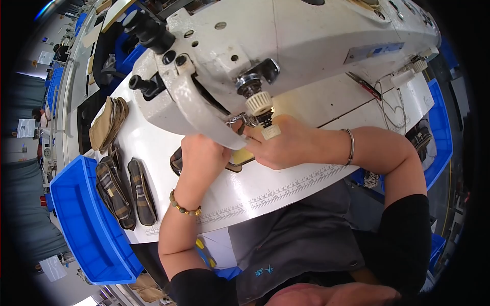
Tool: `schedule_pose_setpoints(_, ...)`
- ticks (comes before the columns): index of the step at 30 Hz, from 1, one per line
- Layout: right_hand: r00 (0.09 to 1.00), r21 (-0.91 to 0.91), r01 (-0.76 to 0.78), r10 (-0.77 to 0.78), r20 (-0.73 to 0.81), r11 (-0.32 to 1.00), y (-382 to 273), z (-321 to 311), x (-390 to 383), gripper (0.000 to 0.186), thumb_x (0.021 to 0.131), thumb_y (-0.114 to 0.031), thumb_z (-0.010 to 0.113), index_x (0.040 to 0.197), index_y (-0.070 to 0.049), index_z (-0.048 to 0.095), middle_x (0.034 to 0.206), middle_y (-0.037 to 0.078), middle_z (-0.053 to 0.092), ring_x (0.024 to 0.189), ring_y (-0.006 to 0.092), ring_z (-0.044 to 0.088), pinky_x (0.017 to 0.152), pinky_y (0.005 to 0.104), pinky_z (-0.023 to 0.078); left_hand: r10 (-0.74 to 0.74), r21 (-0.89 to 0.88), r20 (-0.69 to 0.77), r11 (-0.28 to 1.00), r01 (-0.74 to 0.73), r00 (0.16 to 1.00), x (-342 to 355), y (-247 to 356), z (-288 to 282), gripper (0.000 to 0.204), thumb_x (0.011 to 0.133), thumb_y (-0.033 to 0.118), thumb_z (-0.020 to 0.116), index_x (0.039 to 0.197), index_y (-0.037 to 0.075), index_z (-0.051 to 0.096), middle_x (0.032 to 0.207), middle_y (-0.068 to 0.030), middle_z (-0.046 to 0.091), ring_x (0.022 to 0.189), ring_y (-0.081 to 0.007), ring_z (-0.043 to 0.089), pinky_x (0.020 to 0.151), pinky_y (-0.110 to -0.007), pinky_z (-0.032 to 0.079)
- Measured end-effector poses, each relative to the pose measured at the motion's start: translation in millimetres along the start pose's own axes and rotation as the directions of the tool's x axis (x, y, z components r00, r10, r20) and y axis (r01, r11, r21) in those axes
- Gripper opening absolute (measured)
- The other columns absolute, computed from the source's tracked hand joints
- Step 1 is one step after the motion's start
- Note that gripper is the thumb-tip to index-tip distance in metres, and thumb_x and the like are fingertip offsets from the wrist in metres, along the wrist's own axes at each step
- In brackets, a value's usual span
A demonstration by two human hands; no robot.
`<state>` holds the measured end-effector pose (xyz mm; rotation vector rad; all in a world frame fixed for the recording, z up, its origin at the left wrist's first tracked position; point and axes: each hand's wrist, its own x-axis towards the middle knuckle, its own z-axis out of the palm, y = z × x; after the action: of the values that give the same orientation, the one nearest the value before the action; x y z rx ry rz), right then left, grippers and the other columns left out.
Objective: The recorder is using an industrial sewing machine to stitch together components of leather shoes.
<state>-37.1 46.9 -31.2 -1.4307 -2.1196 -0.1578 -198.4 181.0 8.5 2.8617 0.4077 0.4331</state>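
Note:
A white sewing machine (326, 46) reaches over the table, and both my hands are close around its needle area. My left hand (203, 153) is curled on a dark fabric piece (176, 162) with tan edging; the piece shows on both sides of the wrist. My right hand (288, 144) is closed at the presser foot (241, 121), its fingertips pinching the same work. The machine head and my fingers hide most of the piece and the exact grip. A beaded bracelet circles my left wrist, a metal bangle my right.
Two plaid padded pieces (142, 191) and a stack of tan fabric pieces (108, 125) lie at the left. Beyond them stands a blue bin (84, 204). Scissors-like snips (365, 85) rest behind my right arm. A ruler scale (286, 193) runs along the table's near edge.

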Motion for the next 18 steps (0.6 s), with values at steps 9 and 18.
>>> schedule_pose_setpoints(9, 0.999, -0.001, -0.033, 0.033, -0.021, 0.999, 2.2, -6.1, 1.1, 0.011, 0.075, -0.012, 0.067, 0.074, -0.008, 0.057, 0.053, 0.006, 0.053, 0.048, 0.0252, 0.059, 0.046, 0.0380, 0.047, 0.035, 0.070, 0.056, 0.997, -0.039, 0.998, -0.3, -2.5, -12.5, 0.022, 0.077, 0.008, 0.075, 0.099, 0.009, 0.076, 0.079, -0.0080, 0.066, 0.064, -0.0278, 0.063, 0.057, -0.037, 0.049)
schedule_pose_setpoints(18, 1.000, -0.058, 0.003, -0.002, 0.008, 0.998, 0.5, -9.8, -3.9, 0.013, 0.074, -0.011, 0.066, 0.083, -0.007, 0.057, 0.074, 0.006, 0.058, 0.050, 0.0223, 0.057, 0.045, 0.0350, 0.045, 0.114, -0.017, 0.035, 0.993, -0.113, 0.993, 0.7, 0.3, -13.4, 0.027, 0.077, -0.001, 0.068, 0.102, 0.007, 0.075, 0.082, -0.0110, 0.065, 0.063, -0.0295, 0.062, 0.056, -0.037, 0.048)
